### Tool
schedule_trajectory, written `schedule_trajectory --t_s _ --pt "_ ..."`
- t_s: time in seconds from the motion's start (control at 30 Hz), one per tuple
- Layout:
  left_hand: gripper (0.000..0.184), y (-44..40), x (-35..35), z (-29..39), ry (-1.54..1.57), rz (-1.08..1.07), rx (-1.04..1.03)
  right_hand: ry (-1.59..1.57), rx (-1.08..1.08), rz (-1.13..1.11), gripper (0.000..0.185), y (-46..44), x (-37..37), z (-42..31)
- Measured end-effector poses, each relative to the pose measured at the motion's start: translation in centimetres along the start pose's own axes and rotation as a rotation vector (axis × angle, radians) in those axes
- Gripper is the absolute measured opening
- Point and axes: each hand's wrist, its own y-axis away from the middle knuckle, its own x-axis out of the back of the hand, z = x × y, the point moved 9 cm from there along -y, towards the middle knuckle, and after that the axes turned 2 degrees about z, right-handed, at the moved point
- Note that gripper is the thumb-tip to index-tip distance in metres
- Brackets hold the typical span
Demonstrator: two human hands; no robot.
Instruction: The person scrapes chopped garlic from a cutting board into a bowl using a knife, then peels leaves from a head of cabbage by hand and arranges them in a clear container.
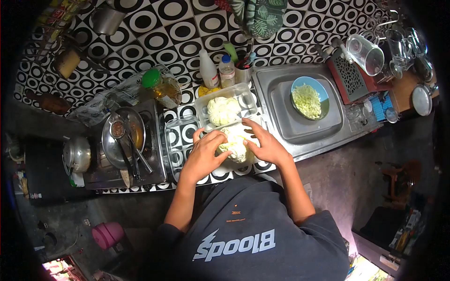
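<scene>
Both of my hands are around a pale, ruffled piece of cabbage (235, 146) at the counter's front. My left hand (202, 154) grips its left side with bent fingers. On the other side my right hand (266, 144) presses it with the thumb, fingers spread along the edge. Just behind the hands sits a clear plastic container (248, 99) with another pale cabbage piece (222, 111) in it. What lies under the held piece is mostly hidden. A blue bowl (302, 82) of finely chopped pale green vegetable (307, 100) stands in the sink to the right.
A steel sink (290, 133) adjoins the counter on the right. Clear plasticware (179, 140) lies left of my hands. Further left, a metal pan (108, 150) with utensils sits on the stove (157, 168). Bottles (207, 70) and a green-lidded jar (161, 89) line the back.
</scene>
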Motion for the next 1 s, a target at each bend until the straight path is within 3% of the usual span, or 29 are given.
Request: schedule_trajectory --t_s 0.2,0.43,0.7,1.0 --pt "0.028 -0.2 -0.5 0.5 -0.044 -0.037 0.093 -0.033 0.022 -0.106 0.06 -0.8 0.0 1.3" --pt "0.04 -0.9 -1.7 2.9 -0.235 0.074 0.181 -0.038 0.123 -0.194 0.059 -1.6 0.4 0.3" --pt "0.033 -1.2 -2.7 4.4 -0.333 0.105 0.286 0.004 0.293 -0.221 0.054 -2.0 0.7 0.0" --pt "0.027 -0.9 -2.7 5.6 -0.315 0.111 0.312 -0.013 0.26 -0.357 0.056 -2.8 1.8 0.1"
